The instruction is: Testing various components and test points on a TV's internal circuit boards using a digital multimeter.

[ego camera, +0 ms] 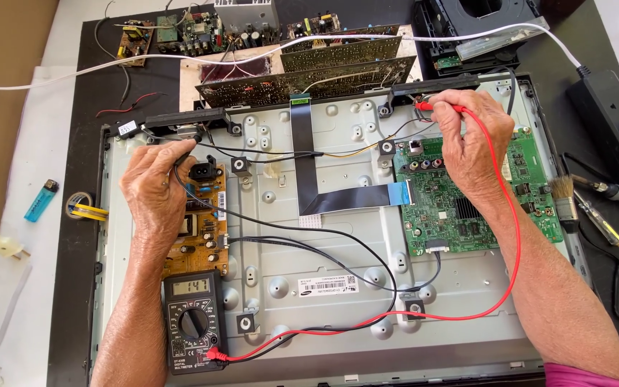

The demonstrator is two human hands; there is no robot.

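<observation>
Pinching the black probe [184, 152] in the left hand [153, 188]; right hand [467, 140] clamped on the red probe [440, 107], multimeter [193, 322] below.

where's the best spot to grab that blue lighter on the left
Grip the blue lighter across its long flat sides at mid-body, coming from above. It lies flat and tilted on the white sheet with nothing crowding it, metal cap toward the upper right.
</observation>
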